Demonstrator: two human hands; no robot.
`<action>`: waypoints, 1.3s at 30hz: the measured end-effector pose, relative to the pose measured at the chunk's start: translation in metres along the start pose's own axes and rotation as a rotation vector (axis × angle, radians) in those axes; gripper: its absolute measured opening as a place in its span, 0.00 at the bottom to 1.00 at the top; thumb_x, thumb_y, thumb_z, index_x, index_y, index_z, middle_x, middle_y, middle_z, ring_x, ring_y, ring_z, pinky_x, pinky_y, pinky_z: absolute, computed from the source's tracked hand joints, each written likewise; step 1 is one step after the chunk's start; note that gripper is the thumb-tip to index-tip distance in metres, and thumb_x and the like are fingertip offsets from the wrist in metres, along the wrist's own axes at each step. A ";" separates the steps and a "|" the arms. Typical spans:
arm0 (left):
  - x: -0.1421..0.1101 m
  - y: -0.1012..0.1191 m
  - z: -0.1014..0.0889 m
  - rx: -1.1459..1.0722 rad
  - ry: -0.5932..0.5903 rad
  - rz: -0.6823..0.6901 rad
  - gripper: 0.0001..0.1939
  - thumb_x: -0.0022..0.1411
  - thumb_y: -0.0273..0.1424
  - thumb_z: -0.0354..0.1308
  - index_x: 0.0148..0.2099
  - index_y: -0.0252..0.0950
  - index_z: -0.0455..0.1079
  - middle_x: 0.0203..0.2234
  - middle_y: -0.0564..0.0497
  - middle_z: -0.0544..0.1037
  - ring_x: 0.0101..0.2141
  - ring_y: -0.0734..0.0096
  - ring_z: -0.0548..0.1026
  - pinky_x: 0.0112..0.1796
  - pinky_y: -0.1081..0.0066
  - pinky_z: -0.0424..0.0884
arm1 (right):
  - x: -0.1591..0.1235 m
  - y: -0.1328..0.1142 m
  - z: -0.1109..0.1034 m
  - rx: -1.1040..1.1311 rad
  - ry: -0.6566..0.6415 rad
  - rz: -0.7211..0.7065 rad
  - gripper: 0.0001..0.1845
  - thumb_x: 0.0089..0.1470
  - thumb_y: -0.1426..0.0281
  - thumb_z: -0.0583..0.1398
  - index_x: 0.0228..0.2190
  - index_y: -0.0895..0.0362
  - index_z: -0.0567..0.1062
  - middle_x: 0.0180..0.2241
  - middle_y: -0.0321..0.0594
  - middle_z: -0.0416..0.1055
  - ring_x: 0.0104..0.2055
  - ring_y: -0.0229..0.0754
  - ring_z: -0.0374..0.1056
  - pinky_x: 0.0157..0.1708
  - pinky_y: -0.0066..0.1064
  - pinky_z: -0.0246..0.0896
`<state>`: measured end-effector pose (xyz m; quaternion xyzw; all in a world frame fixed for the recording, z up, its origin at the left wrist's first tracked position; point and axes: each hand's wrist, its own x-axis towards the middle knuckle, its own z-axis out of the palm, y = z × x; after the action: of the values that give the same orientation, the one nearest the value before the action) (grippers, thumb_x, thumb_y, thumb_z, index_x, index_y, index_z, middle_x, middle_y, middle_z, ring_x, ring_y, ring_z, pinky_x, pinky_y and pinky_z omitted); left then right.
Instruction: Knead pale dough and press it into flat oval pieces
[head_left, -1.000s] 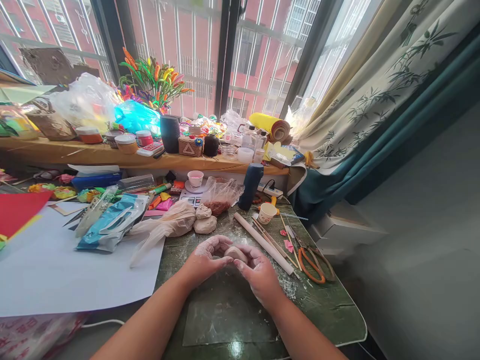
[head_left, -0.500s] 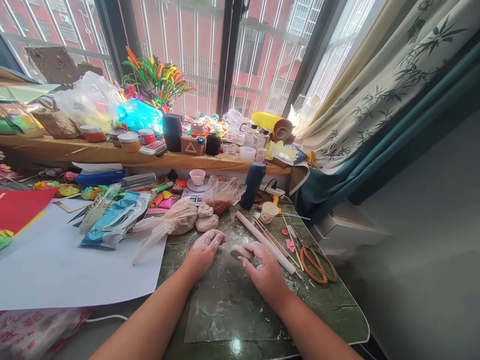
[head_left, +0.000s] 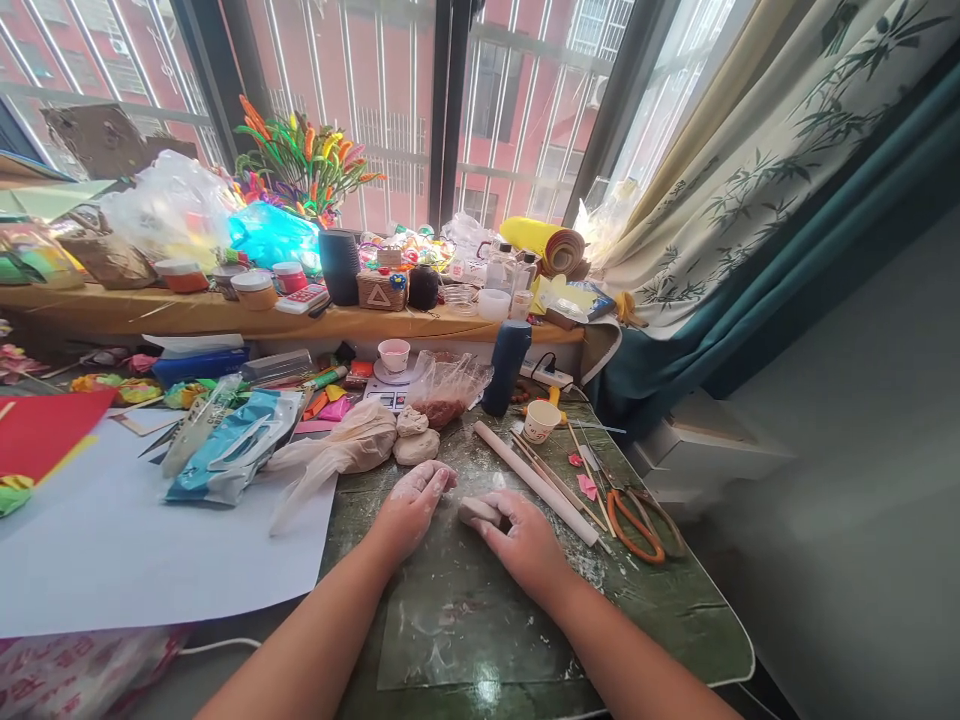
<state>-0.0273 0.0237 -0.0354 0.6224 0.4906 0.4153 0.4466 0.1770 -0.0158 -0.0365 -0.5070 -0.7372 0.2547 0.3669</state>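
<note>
Low in the centre of the frame, the right hand [head_left: 521, 535] is pinching a smooth, rounded, greyish clay-like lump [head_left: 475, 512] between thumb and fingers, its long axis running roughly crosswise toward the left hand [head_left: 412, 505], which is showing half-curled, powder-dusted fingers just apart; whether they are gripping anything cannot be told. Beyond, rough pale lumps [head_left: 416, 447] are resting on the glossy dark worktop [head_left: 675, 600], a smooth pale rod [head_left: 536, 484] lying aslant at right.
</note>
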 end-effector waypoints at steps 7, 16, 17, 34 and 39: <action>-0.001 0.002 0.002 -0.055 0.012 -0.025 0.17 0.67 0.46 0.51 0.40 0.39 0.74 0.37 0.48 0.80 0.41 0.61 0.77 0.46 0.65 0.71 | -0.008 0.009 -0.026 -0.199 0.078 -0.359 0.21 0.61 0.61 0.63 0.55 0.48 0.74 0.53 0.46 0.75 0.56 0.56 0.69 0.57 0.53 0.64; -0.001 0.000 0.001 -0.014 -0.010 0.004 0.18 0.68 0.45 0.50 0.39 0.38 0.74 0.36 0.48 0.80 0.40 0.61 0.76 0.47 0.65 0.71 | -0.011 0.017 -0.001 -0.381 -0.071 -0.089 0.28 0.61 0.57 0.61 0.60 0.55 0.70 0.62 0.53 0.66 0.64 0.61 0.60 0.62 0.57 0.55; -0.001 0.000 0.000 -0.005 -0.014 0.007 0.18 0.69 0.45 0.49 0.40 0.38 0.74 0.36 0.48 0.79 0.41 0.61 0.76 0.47 0.65 0.70 | -0.008 0.014 0.002 -0.389 -0.099 -0.065 0.28 0.60 0.57 0.62 0.58 0.55 0.71 0.62 0.52 0.66 0.64 0.62 0.59 0.63 0.58 0.52; -0.003 0.005 0.000 0.008 -0.014 -0.020 0.18 0.68 0.45 0.49 0.40 0.38 0.74 0.37 0.49 0.80 0.41 0.61 0.76 0.47 0.65 0.70 | 0.006 -0.025 -0.023 0.065 0.212 -0.008 0.10 0.61 0.61 0.61 0.42 0.53 0.76 0.41 0.40 0.76 0.43 0.46 0.71 0.45 0.36 0.65; -0.004 0.010 0.001 -0.013 -0.002 -0.005 0.17 0.67 0.43 0.50 0.38 0.38 0.74 0.36 0.49 0.80 0.41 0.61 0.76 0.47 0.65 0.71 | 0.006 0.003 -0.006 -0.198 -0.093 -0.025 0.06 0.56 0.67 0.65 0.38 0.51 0.78 0.39 0.41 0.77 0.44 0.50 0.72 0.46 0.40 0.67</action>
<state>-0.0251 0.0189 -0.0266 0.6188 0.4890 0.4165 0.4522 0.1822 -0.0096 -0.0338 -0.5191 -0.7812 0.1995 0.2836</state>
